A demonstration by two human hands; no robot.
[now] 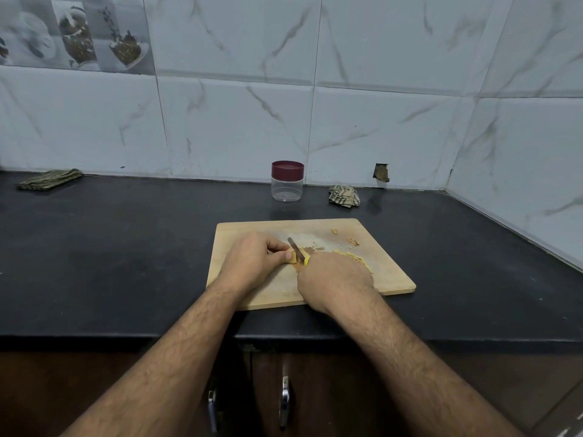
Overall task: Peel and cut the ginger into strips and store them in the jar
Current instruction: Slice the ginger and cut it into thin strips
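Peeled ginger piece [292, 257], pale yellow, on the wooden cutting board [388, 272], pinched under the curled fingertips and thumb of the left hand [255, 261]; only a small corner showing past the thumb, the rest covered. Just right of it, touching or nearly so, the blade of a knife [296, 249], slanting from far left down to a yellow handle that vanishes into the right hand [334, 280], fingers wrapped round it. Grip itself mostly hidden by the back of the hand; blade edge against the ginger hard to make out. Cut ginger strips [358, 258] in a thin pale heap at the far right edge of the right hand, partly covered by it. Peel scraps [353, 241] farther right and farther back on the board, small and blurred. Beyond the board, well apart, a clear jar [287, 187] with its maroon lid on, upright on the black counter [126, 247] near the tiled wall. Crumpled striped cloth [344, 196] to the right of the jar; folded cloth [49, 179] at the far left corner.
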